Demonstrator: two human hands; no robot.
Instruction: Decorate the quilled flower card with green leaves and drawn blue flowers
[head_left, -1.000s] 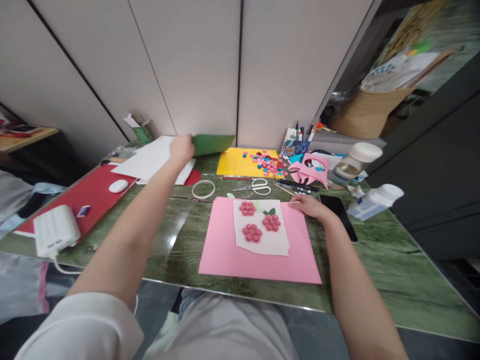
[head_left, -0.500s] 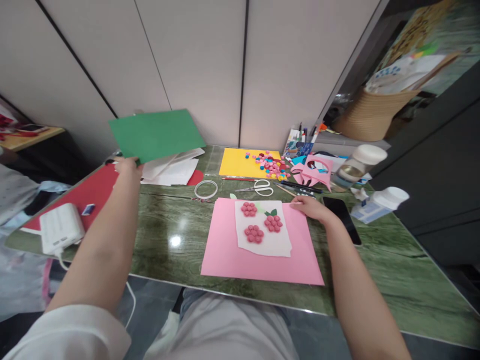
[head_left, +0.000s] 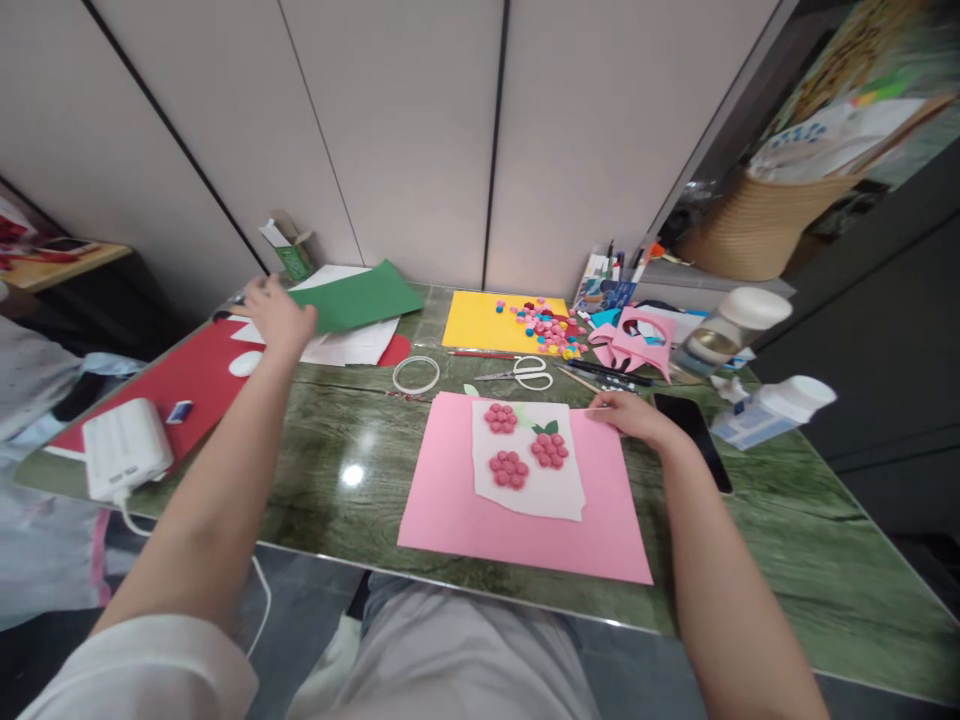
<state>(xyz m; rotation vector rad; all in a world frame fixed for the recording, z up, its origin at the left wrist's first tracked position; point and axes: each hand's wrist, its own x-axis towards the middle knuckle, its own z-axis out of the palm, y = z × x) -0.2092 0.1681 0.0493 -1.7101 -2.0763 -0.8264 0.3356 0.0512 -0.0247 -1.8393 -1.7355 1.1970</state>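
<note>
Left hand (head_left: 281, 320) is being held splayed at nine o'clock beside green paper (head_left: 367, 298); pink paper (head_left: 517, 544) is being touched at one o'clock by right hand (head_left: 634, 416), grip unclear.

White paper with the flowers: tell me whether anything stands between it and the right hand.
Nothing visible does. The right hand is at the far right corner of the pink paper, with only a strip of that paper between hand and white paper.
</note>
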